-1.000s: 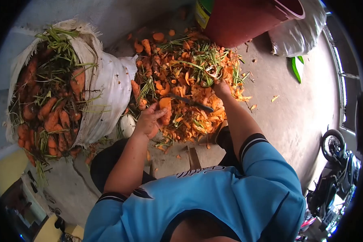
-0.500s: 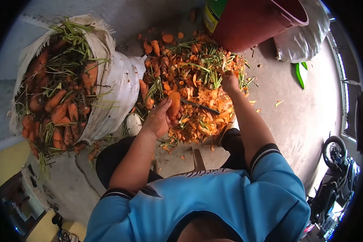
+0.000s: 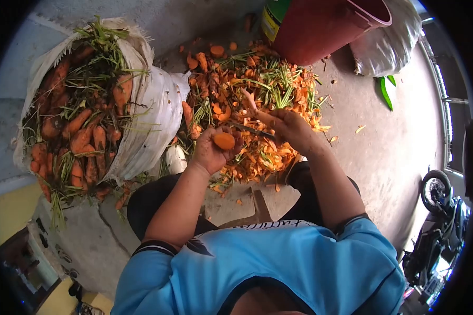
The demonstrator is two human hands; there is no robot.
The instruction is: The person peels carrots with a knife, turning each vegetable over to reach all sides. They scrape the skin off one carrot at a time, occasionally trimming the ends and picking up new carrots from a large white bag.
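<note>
My left hand [image 3: 209,152] is closed around a carrot [image 3: 224,140], whose round orange cut end faces up. In my right hand [image 3: 295,132], a pale, forked, stick-like piece [image 3: 264,117] is gripped, its prongs pointing up and left; I cannot tell its kind. A dark, narrow knife [image 3: 253,130] spans the gap between the hands, one end by my left fingers and the other right by my right fingers. Below both hands spreads a heap of carrot peelings [image 3: 268,160], mixed with slices and green stalks.
A white woven sack [image 3: 157,113] of unpeeled carrots [image 3: 81,137] stands at the left. Behind the heap are a dark red bucket [image 3: 326,31] and a green container [image 3: 271,21]. A filled pale sack [image 3: 386,44] and a green leaf [image 3: 386,94] lie right; a motorcycle [image 3: 439,236] is at far right.
My right hand has come down and left, close to the knife, bringing the forked piece into view. The carrot in my left hand has turned so its cut end faces up.
</note>
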